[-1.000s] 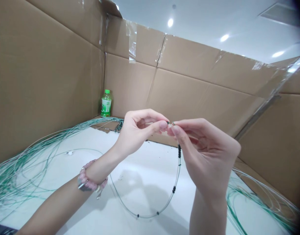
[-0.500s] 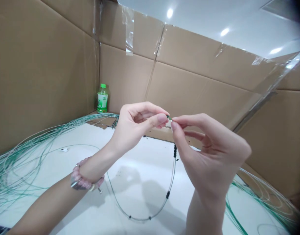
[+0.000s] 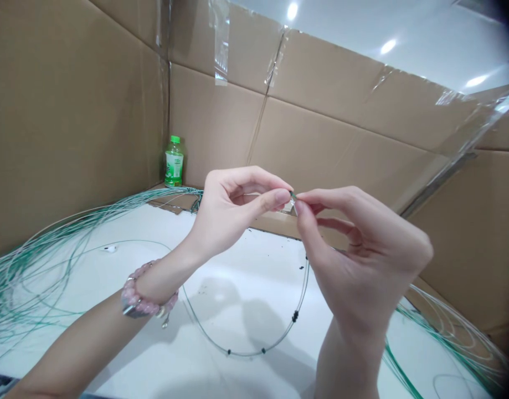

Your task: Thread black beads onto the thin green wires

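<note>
Presently, left hand [image 3: 231,213] and right hand [image 3: 362,244]: fingers [image 3: 266,174] pinched closed on one small green piece [image 3: 293,195]. Risk: scant grip could drop it; sagging wire [image 3: 246,354] could snag or tug.

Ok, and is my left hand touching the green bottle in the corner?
Apart. The head view shows a strip of cardboard wall between the left hand and the green bottle.

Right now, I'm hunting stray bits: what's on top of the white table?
Green and white wires at both sides, a small white object and dark specks. Whether the looped strand touches the table is unclear. Whatever lies behind the left hand, right hand and forearms is covered.
</note>
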A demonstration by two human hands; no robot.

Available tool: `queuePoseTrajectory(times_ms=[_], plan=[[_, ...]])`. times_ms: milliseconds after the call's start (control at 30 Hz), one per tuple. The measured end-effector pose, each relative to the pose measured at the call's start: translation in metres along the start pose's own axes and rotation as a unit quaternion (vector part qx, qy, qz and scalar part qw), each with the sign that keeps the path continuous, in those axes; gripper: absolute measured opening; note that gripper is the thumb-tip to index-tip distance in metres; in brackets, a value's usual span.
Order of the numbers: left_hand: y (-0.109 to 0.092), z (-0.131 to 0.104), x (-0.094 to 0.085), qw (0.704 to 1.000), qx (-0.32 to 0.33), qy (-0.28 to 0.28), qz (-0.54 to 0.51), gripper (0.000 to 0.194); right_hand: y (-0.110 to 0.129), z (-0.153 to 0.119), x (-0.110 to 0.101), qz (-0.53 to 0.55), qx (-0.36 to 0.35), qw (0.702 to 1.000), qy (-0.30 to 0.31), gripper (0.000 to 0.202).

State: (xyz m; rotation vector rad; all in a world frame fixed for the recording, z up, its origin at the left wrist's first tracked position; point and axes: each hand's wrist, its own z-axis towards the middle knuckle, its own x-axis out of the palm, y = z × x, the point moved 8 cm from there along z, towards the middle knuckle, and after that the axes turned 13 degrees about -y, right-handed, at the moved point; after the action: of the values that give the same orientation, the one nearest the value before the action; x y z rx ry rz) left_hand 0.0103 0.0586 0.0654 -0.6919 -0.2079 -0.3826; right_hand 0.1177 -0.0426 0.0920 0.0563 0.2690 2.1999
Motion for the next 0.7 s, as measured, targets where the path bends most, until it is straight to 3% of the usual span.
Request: queuePoseTrajectory(times_ms=[233, 500, 700], plan=[[-0.012, -0.003, 0.001, 0.996, 0.072, 0.015, 0.053, 0.007, 0.004, -0.001, 0.002, -0.056, -0.054, 0.997, 0.025, 0.017], [-0.007, 0.0, -0.001, 0.996, 0.059, 0.027, 0.057, 0.005, -0.019, 0.0, 0.0, 0.045, 0.036, 0.998, -0.022, 0.021], [-0.005, 0.001, 0.001, 0.997, 0.04, 0.028, 0.053, 0.007, -0.029, 0.0, 0.008, 0.114, 0.095, 0.989, -0.003, 0.016]])
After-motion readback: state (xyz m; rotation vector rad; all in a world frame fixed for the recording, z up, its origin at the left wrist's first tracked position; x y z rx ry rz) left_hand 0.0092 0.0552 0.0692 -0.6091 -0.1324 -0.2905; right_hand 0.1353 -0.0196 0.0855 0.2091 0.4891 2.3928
